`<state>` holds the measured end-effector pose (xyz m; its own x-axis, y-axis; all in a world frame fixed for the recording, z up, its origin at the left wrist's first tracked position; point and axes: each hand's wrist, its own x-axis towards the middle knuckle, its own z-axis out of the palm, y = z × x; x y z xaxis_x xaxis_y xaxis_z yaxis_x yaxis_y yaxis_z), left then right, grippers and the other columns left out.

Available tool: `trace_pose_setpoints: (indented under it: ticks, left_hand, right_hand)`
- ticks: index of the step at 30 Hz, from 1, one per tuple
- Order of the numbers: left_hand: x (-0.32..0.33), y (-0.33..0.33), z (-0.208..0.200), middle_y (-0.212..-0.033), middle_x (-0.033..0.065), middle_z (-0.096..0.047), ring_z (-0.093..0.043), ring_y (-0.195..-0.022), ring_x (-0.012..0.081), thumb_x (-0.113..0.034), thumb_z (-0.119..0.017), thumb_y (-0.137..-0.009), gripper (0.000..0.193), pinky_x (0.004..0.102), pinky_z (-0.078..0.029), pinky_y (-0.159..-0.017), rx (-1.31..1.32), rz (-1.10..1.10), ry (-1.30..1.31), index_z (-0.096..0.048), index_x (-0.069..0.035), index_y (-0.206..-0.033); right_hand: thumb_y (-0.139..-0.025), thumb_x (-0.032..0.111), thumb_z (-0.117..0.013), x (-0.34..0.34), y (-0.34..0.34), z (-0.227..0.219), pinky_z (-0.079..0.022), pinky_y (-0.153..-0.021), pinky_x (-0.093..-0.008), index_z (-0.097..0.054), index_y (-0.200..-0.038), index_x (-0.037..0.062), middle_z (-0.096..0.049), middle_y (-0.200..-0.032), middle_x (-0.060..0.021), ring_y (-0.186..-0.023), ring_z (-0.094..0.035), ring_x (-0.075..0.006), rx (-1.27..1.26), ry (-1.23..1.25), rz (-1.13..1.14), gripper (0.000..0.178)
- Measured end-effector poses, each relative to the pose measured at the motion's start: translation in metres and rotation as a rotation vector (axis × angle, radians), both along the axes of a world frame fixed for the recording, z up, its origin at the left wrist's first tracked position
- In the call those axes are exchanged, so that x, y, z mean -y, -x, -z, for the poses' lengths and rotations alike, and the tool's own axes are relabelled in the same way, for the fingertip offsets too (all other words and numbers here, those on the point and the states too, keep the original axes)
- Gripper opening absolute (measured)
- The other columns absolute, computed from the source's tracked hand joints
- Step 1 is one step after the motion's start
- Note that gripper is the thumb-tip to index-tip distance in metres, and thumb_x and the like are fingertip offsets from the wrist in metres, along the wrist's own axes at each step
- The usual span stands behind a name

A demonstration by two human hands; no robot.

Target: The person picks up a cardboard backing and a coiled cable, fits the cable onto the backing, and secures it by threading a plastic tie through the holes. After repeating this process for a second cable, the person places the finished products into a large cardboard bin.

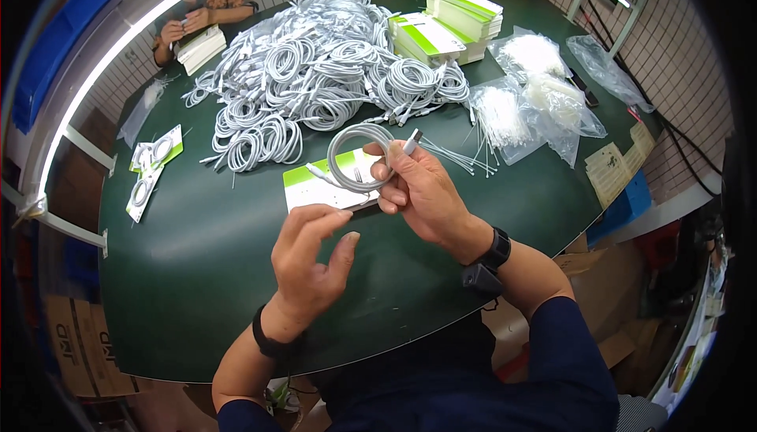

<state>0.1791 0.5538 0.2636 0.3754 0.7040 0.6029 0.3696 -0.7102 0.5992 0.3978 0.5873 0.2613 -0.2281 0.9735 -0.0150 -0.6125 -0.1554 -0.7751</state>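
A coiled light-grey USB cable hangs in my right hand, pinched between thumb and fingers. One plug of the cable sticks up beside my thumb; the other end points left. My left hand is lower and to the left, thumb and fingers apart with nothing between them. Beneath the coil lies a small stack of white and green packaging cards, partly hidden by the cable and my right hand.
A big heap of coiled cables covers the table's far middle. Card stacks stand behind it to the right. Bags of white cable ties lie at right. Two cards with cables lie at left. Another person's hands work at far left.
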Motion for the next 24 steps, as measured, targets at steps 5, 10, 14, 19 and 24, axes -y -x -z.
trace_pose_setpoints:
  ticks: [5, 10, 14, 19, 24]
  left_hand:
    - [-0.009, -0.009, -0.003, -0.120, 0.0132, -0.065, -0.064, -0.111, 0.0232, -0.032, -0.056, -0.109, 0.042, 0.0389, -0.052, -0.096, 0.680, 0.240, 1.189, -0.057, 0.001, -0.136]
    - [-0.016, -0.009, 0.014, -0.108, 0.0071, -0.068, -0.063, -0.107, 0.0207, -0.045, -0.036, -0.114, 0.057, 0.0400, -0.047, -0.102, 1.079, 0.289, 1.105, -0.049, 0.003, -0.142]
    - [-0.018, 0.006, 0.037, -0.095, 0.0042, -0.066, -0.062, -0.100, 0.0197, -0.046, -0.033, -0.114, 0.058, 0.0407, -0.046, -0.100, 1.291, 0.474, 1.028, -0.050, 0.002, -0.142]
    - [-0.006, -0.021, 0.004, -0.081, 0.0004, -0.056, -0.058, -0.088, 0.0168, -0.044, -0.034, -0.114, 0.055, 0.0390, -0.048, -0.095, 1.263, 0.143, 1.125, -0.051, 0.000, -0.142]
    - [-0.011, -0.013, 0.020, -0.073, -0.0020, -0.052, -0.052, -0.078, 0.0131, -0.044, -0.036, -0.114, 0.054, 0.0357, -0.048, -0.091, 1.280, 0.071, 1.131, -0.054, 0.000, -0.140]
  right_hand:
    - [-0.114, 0.036, -0.045, 0.008, 0.012, 0.004, -0.047, -0.062, -0.0246, -0.055, -0.138, 0.0001, -0.060, -0.095, -0.0010, -0.064, -0.046, -0.0070, -0.037, -0.091, -0.066, 0.044]
    - [-0.113, 0.037, -0.044, 0.016, 0.021, 0.012, -0.052, -0.065, -0.0274, -0.055, -0.141, 0.0015, -0.061, -0.097, -0.0019, -0.067, -0.052, -0.0098, 0.099, -0.081, -0.151, 0.046]
    - [-0.114, 0.036, -0.044, 0.018, 0.024, 0.020, -0.056, -0.067, -0.0293, -0.054, -0.142, 0.0023, -0.062, -0.098, -0.0020, -0.071, -0.057, -0.0107, 0.225, 0.018, -0.264, 0.045]
    - [-0.114, 0.034, -0.043, 0.015, 0.023, 0.021, -0.057, -0.068, -0.0290, -0.052, -0.145, 0.0023, -0.062, -0.100, -0.0023, -0.072, -0.059, -0.0101, 0.142, 0.060, -0.268, 0.046]
    - [-0.114, 0.032, -0.044, 0.014, 0.029, 0.021, -0.056, -0.066, -0.0283, -0.051, -0.148, 0.0022, -0.061, -0.099, -0.0014, -0.071, -0.057, -0.0089, 0.086, 0.088, -0.240, 0.046]
